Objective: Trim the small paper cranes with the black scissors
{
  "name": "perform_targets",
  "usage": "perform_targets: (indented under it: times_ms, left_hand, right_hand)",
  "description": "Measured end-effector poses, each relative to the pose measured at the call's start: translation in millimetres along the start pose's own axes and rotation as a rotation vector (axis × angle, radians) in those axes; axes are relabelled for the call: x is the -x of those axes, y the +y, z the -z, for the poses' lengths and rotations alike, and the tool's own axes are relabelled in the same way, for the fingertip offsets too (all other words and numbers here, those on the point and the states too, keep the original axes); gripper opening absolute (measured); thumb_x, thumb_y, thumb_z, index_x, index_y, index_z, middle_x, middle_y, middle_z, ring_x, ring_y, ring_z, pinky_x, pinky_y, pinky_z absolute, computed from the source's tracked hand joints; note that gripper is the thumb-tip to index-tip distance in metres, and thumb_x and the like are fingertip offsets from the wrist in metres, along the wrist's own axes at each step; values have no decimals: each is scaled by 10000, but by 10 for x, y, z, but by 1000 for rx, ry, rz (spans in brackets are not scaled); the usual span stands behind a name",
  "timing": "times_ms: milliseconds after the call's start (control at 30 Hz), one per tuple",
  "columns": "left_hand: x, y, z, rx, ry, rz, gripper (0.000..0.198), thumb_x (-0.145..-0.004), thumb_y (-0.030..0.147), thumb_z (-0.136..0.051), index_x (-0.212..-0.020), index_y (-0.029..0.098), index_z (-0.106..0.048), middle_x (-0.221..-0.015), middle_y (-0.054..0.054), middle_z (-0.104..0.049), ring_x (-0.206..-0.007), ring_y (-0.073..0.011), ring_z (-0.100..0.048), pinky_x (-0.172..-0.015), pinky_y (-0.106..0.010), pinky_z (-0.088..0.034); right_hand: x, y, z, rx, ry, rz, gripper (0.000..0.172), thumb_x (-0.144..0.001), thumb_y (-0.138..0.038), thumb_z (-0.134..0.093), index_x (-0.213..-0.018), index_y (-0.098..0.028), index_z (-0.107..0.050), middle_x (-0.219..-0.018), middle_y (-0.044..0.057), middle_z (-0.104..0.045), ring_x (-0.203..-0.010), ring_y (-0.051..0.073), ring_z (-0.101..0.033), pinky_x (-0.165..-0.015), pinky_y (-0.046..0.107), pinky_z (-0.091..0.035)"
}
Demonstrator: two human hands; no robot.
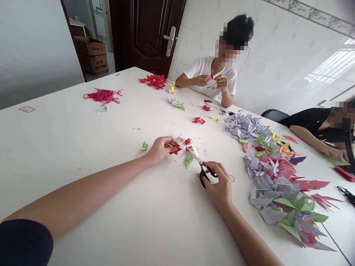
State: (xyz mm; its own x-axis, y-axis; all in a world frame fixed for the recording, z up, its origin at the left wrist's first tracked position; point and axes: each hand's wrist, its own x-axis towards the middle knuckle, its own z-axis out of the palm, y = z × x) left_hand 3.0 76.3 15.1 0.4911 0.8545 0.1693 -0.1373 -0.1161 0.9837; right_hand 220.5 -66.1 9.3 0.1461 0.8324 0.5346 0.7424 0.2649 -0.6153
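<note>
My left hand (pixel 164 149) pinches a small red folded paper piece (pixel 175 149) above the white table (pixel 124 210). In my right hand (pixel 220 183) are black-handled scissors (pixel 200 162), with their blades pointing up and left toward the red piece. Just beyond the blades lie a red folded paper (pixel 188 141) and a grey one (pixel 180 138). A green folded paper (pixel 188 159) rests between my hands, among tiny red scraps. Another green piece (pixel 144 146) sits left of my left hand.
A large heap of grey, green and pink folded papers (pixel 271 175) covers the right side. Pink strings (pixel 103 96) lie at the far left, red folded papers (pixel 155 81) at the far edge. Two people (pixel 211 77) sit across and at the right.
</note>
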Motion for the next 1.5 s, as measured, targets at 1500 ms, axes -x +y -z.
perform_targets:
  times_ms: [1500]
  left_hand:
    - [-47, -14, 13, -63, 45, 19, 267, -736, 138, -606, -921, 165, -796, -993, -88, -759, -900, -191, -657, -806, -306, -509]
  right_hand:
    - [15, 86, -33, 0, -54, 44, 240, -830, -227, -688, -1066, -268, -693, -1070, 47, -682, -746, 173, -655, -757, 362, -522]
